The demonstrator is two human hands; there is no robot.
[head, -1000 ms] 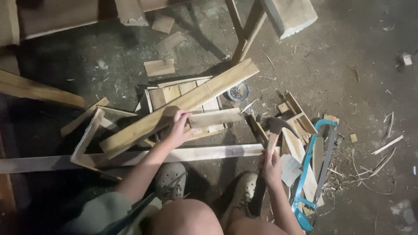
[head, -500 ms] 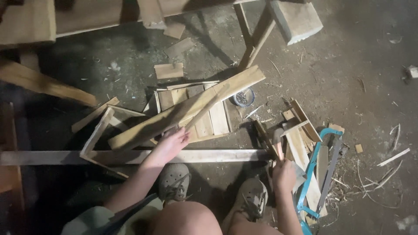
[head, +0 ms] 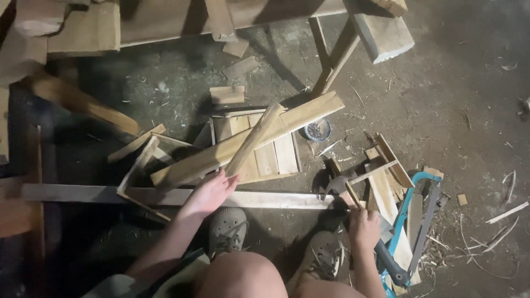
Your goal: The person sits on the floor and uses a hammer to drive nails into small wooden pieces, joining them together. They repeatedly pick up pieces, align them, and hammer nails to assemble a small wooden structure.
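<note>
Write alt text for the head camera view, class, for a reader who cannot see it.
A person crouching on a dirty floor grips a short wooden slat with the left hand and a hammer with the right hand. The slat lies across a long plank on a small slatted panel; a blue-framed saw lies at right.

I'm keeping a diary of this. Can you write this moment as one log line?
left hand: touching small wooden slat | right hand: gripping hammer | nearby: blue hacksaw, long plank, nail tin
</note>
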